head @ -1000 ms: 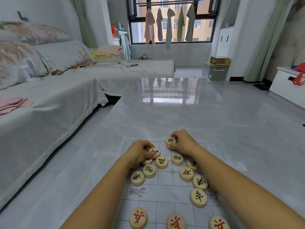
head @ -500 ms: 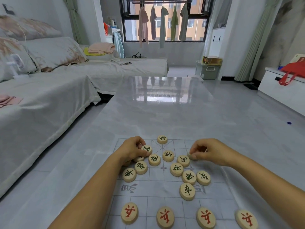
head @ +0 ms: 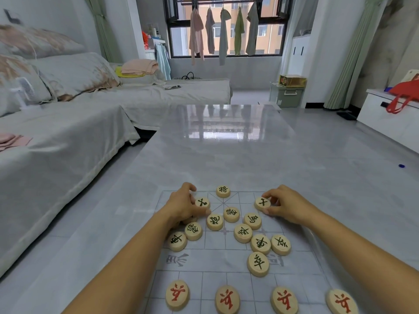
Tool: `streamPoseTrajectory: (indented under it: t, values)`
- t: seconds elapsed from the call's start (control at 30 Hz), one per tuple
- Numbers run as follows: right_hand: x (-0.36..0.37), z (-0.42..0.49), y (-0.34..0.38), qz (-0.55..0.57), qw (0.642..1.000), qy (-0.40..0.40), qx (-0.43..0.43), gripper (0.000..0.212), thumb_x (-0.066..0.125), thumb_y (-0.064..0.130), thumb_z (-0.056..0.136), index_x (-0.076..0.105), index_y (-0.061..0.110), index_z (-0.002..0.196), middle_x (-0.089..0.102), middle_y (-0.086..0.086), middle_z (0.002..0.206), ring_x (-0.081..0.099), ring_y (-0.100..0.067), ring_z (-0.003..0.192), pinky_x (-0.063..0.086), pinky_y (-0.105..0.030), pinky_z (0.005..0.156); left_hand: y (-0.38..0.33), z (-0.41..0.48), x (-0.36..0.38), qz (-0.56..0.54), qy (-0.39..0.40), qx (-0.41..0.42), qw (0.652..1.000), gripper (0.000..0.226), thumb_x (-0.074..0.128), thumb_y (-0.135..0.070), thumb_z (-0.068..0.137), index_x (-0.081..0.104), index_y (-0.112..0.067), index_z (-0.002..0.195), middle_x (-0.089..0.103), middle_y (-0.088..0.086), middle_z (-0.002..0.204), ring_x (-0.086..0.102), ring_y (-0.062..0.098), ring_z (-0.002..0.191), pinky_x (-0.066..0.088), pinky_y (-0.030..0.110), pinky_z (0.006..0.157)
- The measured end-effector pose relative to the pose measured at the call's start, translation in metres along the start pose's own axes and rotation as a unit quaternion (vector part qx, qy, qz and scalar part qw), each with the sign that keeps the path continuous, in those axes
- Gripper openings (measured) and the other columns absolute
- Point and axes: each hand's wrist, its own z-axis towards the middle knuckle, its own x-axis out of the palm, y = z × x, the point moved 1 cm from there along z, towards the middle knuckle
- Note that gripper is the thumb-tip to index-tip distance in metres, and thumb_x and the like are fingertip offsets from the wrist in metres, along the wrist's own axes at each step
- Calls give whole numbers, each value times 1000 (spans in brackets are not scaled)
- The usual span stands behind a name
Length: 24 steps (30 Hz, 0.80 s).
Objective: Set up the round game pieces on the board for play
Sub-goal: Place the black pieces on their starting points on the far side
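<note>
A clear gridded game board (head: 214, 260) lies on the grey table. Several round wooden pieces with black characters sit bunched on its far half. One black piece (head: 223, 191) stands alone at the far edge's middle. My left hand (head: 183, 206) pinches a black piece (head: 202, 203) left of it. My right hand (head: 286, 206) grips another black piece (head: 262, 203) on the right side. Several red-marked pieces, such as one (head: 177, 295) at the lower left, line the near row.
The glossy grey table (head: 226, 150) stretches far ahead. A cloth-covered sofa (head: 56, 141) runs along the left. A white cabinet with a red bag (head: 402, 96) stands at the right. A small blue object (head: 401, 165) lies on the floor.
My right hand has carried a black piece from the cluster out to the right side of the board. My left hand has lifted its piece slightly toward the far row.
</note>
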Motion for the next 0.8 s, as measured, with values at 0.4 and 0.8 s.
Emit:
streamPoseTrajectory:
  t: [0.4,0.8]
  values:
    - [16,33,31,-10,998,-49,43,39,64,43,79,51,18,107,51,-4,115,51,-23,102,38,-35,90,-2,15,5,78,-46,-25,996,28,76,-23,73,57,-33,92,62,9,111,55,32,109,48,47,94]
    - [21,41,32,18,996,-46,68,43,65,44,78,52,16,108,50,-8,116,53,-26,102,44,-35,83,-13,24,7,131,-88,-70,985,37,67,-43,79,40,-23,97,55,0,103,49,25,107,32,34,86]
